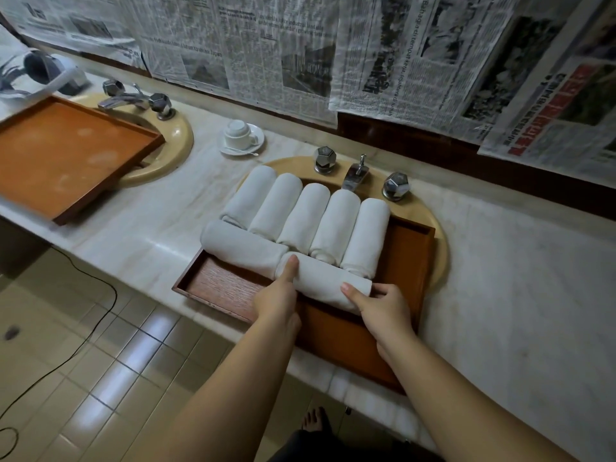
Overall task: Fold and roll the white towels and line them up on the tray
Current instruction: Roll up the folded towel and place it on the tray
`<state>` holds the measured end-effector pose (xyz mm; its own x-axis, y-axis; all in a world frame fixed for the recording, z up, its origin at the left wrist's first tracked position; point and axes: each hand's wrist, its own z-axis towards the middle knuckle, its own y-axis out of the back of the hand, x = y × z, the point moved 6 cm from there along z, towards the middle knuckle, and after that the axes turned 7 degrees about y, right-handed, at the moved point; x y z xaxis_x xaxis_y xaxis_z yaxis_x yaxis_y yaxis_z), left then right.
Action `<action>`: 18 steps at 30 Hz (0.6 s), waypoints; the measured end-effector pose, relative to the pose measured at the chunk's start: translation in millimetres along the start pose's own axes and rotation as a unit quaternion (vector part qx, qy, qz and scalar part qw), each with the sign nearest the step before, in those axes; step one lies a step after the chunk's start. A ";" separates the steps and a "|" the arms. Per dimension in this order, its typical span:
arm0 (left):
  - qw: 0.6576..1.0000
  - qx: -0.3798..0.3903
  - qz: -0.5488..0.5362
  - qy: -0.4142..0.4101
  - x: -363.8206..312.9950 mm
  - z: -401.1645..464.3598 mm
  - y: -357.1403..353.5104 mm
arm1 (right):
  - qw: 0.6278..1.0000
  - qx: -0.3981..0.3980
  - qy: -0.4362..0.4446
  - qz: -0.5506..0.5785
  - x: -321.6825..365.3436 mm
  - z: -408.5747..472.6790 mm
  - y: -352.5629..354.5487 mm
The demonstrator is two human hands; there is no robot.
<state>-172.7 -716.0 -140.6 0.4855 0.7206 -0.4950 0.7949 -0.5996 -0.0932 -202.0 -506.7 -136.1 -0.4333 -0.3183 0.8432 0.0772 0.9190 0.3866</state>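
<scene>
Hands [278, 295] [383, 306] of mine pinch the roll [325, 281] at both ends, seating it square on the tray [415, 261], against the row [310, 218].

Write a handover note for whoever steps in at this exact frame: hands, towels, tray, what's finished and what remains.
Left hand grips the left end of the near rolled towel, thumb on top; right hand holds its right end.
Wooden tray sits over the right sink. Five rolled towels lie side by side along its far side; a sixth roll lies crosswise in front, and the held one is beside it.
Done: seven towels rolled. Left: settle the held roll in line. A second tray over the left sink holds nothing; no unrolled towels are in view.
</scene>
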 end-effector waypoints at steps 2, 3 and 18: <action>1.000 0.002 0.012 0.000 -3.2 -7.3 -0.1 | 1.000 0.006 0.005 -0.005 2.2 -1.2 0.6; 1.000 0.005 0.021 0.000 -3.4 -8.6 0.7 | 1.000 0.009 0.007 -0.006 2.0 -1.6 1.3; 0.993 0.105 0.047 0.017 4.4 -24.5 -0.8 | 0.999 0.050 -0.004 0.012 -15.9 -4.5 0.3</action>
<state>-162.3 -703.9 -121.5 0.5684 0.6678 -0.4805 0.6538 -0.7212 -0.2289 -191.1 -502.4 -147.8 -0.4396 -0.2953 0.8483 -0.0019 0.9447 0.3279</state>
